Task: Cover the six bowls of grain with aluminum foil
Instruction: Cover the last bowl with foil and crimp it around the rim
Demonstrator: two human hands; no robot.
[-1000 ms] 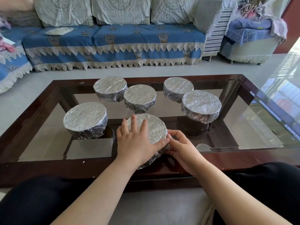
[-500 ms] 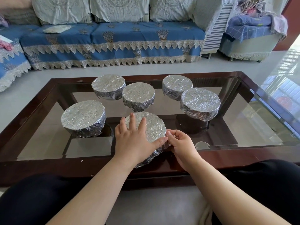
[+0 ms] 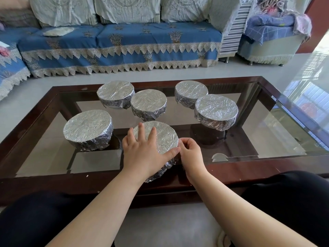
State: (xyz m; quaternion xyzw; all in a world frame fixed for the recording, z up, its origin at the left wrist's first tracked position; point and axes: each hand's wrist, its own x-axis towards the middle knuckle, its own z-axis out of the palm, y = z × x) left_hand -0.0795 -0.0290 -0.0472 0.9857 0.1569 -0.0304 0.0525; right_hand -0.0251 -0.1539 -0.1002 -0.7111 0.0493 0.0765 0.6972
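A person sits at a glass-topped desk (image 3: 267,132) with a dark wooden frame. Six bowls stand on it, each wrapped in crinkled aluminum foil. Four sit toward the far side: far-left bowl (image 3: 115,94), middle bowl (image 3: 148,104), far-right bowl (image 3: 190,92) and right bowl (image 3: 216,111). A fifth, the left bowl (image 3: 88,129), stands nearer. The sixth, the near bowl (image 3: 160,138), is closest to the person, at the centre.

The left hand (image 3: 144,152) lies flat on the near bowl's foil top, fingers straight and spread, pressing down, thumb along the near rim. The right hand (image 3: 191,152) is at that bowl's right edge, fingers curled, pinching the foil against the rim.

Over the last second little has moved: the left hand has stayed pressed on top, while the right hand has crept slightly farther round the right rim, crimping as it goes. This suggests the last cover is being sealed, so the task looks nearly done.

A blue sofa (image 3: 124,43) with lace trim stands beyond the desk.
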